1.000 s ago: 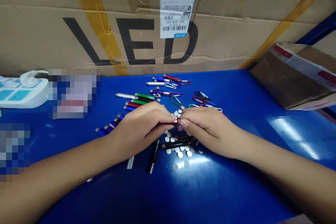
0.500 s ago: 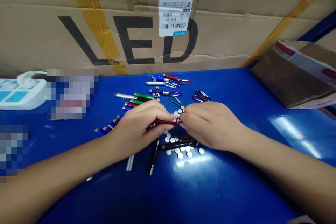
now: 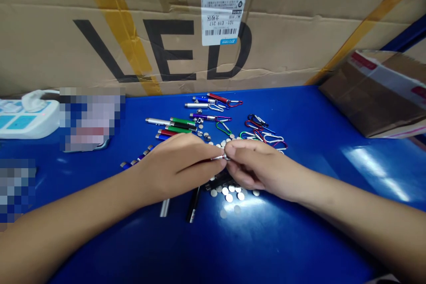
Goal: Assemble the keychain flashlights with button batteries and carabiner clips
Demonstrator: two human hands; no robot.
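Note:
Both hands meet over the middle of the blue table. My left hand (image 3: 181, 166) is closed around a slim red penlight (image 3: 218, 157), most of which its fingers cover. Thumb and fingers of my right hand (image 3: 254, 162) pinch the metal end of that penlight. Beneath the hands lies a scatter of round silver button cells (image 3: 229, 197), partly hidden. Close below, a black penlight (image 3: 219, 183) lies among the cells, and another black penlight (image 3: 193, 206) points toward me.
Behind the hands lie several coloured penlights (image 3: 206, 117) and loose carabiner clips (image 3: 262, 133). A white power strip (image 3: 29, 117) and a blurred-out flat object (image 3: 95, 120) sit at left. A large carton (image 3: 282, 49) stands along the back, a smaller box (image 3: 372, 93) at right.
My right hand has rolled over, its thumb now on top at the penlight's end. My left hand's fingers cover more of the penlight. More carabiner clips show behind my right hand.

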